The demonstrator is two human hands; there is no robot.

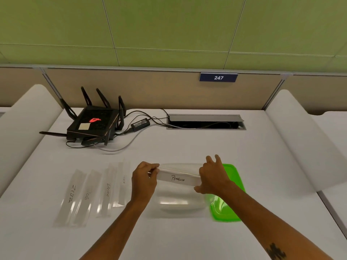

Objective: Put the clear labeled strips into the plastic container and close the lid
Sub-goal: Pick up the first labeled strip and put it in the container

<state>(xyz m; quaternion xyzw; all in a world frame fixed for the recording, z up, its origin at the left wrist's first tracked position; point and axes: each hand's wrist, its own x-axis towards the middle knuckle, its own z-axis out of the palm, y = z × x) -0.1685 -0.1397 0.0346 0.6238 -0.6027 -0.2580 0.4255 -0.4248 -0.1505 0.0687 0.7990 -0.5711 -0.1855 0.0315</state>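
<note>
A clear strip labeled PENGUIN (178,178) hangs crosswise over the open clear plastic container (178,203). My left hand (144,180) pinches its left end and my right hand (213,177) grips its right end. The green lid (228,205) lies on the table, touching the container's right side and partly under my right forearm. Several more clear labeled strips (90,194) lie side by side on the white table (169,237) to the left of my left hand; one reads ZEBRA (70,194).
A black router (93,124) with antennas stands at the back left, with its power brick (140,123) and cables running to a cable hatch (205,122) in the table. A partition with a 247 sign (218,77) closes the back.
</note>
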